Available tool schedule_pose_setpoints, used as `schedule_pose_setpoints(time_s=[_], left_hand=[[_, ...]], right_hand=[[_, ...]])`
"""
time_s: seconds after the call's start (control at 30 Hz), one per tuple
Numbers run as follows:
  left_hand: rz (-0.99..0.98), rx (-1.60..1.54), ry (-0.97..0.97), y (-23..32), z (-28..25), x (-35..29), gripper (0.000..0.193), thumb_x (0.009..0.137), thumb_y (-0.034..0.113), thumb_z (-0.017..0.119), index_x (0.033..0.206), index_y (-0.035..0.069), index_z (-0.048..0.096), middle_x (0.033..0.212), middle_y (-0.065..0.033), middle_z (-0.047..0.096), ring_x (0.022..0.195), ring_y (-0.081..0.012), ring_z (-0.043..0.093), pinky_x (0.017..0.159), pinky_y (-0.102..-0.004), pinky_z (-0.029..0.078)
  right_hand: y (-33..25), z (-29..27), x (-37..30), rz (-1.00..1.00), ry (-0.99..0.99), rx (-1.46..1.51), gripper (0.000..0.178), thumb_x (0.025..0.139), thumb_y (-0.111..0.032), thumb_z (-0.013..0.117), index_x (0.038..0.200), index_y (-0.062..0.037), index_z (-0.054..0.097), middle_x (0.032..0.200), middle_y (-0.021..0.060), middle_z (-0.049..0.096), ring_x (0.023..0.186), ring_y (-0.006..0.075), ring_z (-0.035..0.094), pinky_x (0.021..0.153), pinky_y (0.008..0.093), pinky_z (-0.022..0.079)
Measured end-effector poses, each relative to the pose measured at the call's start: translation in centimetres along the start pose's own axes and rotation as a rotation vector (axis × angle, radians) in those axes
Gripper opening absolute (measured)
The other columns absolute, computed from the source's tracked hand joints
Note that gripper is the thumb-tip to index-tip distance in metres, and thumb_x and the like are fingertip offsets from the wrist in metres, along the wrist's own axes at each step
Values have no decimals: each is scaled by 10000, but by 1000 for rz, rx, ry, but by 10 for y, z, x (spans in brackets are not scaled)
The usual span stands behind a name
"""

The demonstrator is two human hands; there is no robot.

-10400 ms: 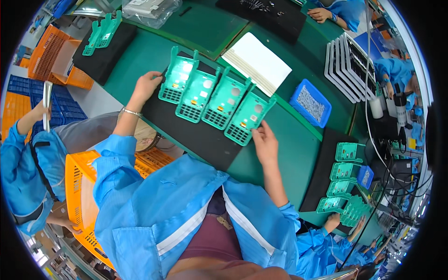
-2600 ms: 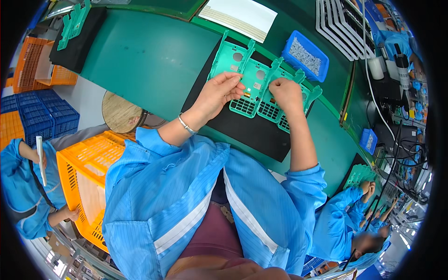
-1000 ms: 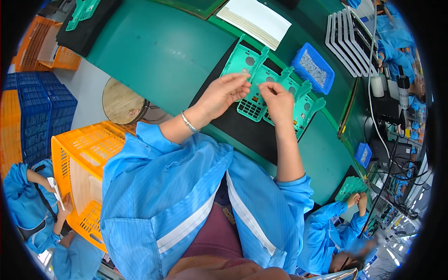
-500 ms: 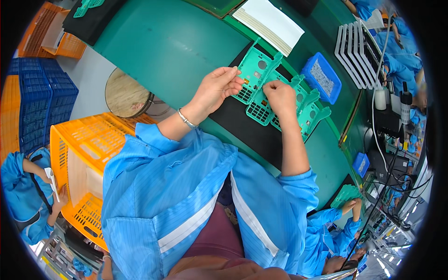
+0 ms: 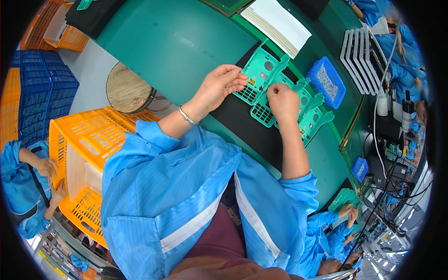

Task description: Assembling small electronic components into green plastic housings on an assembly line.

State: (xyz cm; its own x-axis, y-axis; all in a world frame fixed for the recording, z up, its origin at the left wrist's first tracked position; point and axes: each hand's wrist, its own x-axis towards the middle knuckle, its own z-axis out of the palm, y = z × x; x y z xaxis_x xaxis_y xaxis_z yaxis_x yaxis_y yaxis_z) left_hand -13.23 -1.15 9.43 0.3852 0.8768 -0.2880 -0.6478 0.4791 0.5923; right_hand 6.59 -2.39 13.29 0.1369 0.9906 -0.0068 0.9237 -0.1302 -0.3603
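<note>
Several green plastic housings [image 5: 259, 70], with square grilles and round openings, lie in a slanting row on a black mat [image 5: 259, 143]. My left hand [image 5: 218, 86] is at the left edge of the leftmost housing, thumb and forefinger pinched and the other fingers curled. Over the neighbouring housing [image 5: 263, 115], my right hand [image 5: 283, 101] is closed in a pinch, its knuckles hiding part of that housing. Whatever either pinch holds is too small or hidden to make out. Further housings [image 5: 313, 125] sit to the right of my right wrist.
Beyond the row are a blue tray [image 5: 337, 74] of small white pieces and a stack of white sheets [image 5: 275, 25]. White frames [image 5: 357, 60] stand at the far right. An orange crate [image 5: 84, 133] and a round stool [image 5: 125, 88] are at my left. Co-workers sit on both sides.
The view has shifted slightly; both my hands keep nearly the same pose at the housings. The co-worker at left no longer shows a white piece, and their hands are beside the orange crate.
</note>
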Motion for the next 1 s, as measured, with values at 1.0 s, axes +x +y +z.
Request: schedule_pose_setpoints(time_s=[1.0], left_hand=[[-98, -94, -123, 2, 11, -8, 495, 966, 369, 392, 1291, -4, 414, 1202, -128, 527, 1098, -187, 514, 951, -338, 411]], right_hand=[[-57, -6, -17, -614, 189, 162, 126, 763, -58, 613, 888, -49, 630, 894, 82, 618, 783, 268, 606, 680, 358, 496]])
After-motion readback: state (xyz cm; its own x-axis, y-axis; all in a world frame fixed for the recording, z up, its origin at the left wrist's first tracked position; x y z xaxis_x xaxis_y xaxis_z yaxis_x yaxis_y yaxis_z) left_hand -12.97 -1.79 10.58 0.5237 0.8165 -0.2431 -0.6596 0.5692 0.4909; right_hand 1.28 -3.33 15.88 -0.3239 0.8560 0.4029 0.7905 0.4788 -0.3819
